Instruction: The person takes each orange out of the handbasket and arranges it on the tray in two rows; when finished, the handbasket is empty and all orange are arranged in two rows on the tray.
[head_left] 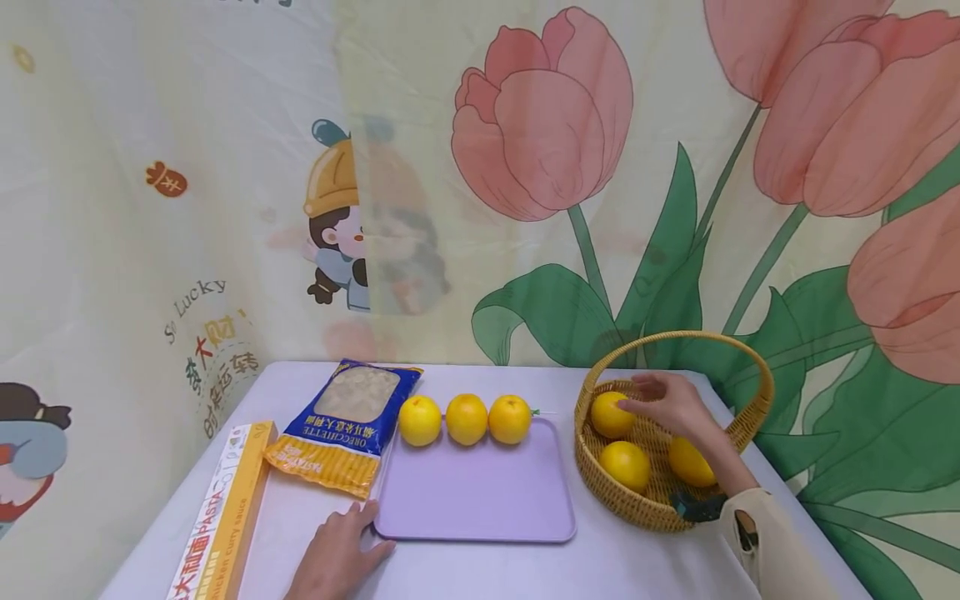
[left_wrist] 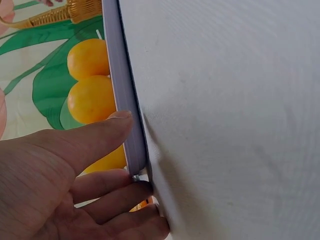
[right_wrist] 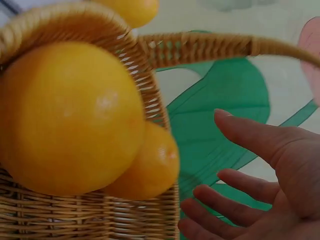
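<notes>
My left hand [head_left: 335,550] holds the near left corner of a lilac tray [head_left: 476,500]. In the left wrist view its thumb lies against the tray's outer edge, with the fingers round the corner. A row of three oranges [head_left: 467,419] sits along the tray's far side. My right hand [head_left: 672,408] reaches over the wicker basket [head_left: 637,510], thumb and fingers spread. Its fingertips are beside the back-left orange [head_left: 611,414] in the head view. Two more oranges, one front-left [head_left: 625,466] and one right [head_left: 690,462], lie in the basket, the latter partly behind my wrist.
Left of the tray lies a blue and orange bag of orecchiette pasta [head_left: 352,425]. Farther left is a long pasta box [head_left: 221,517]. The basket's tall arched handle [head_left: 678,335] rises over my right hand. A printed curtain [head_left: 405,333] hangs behind the white table.
</notes>
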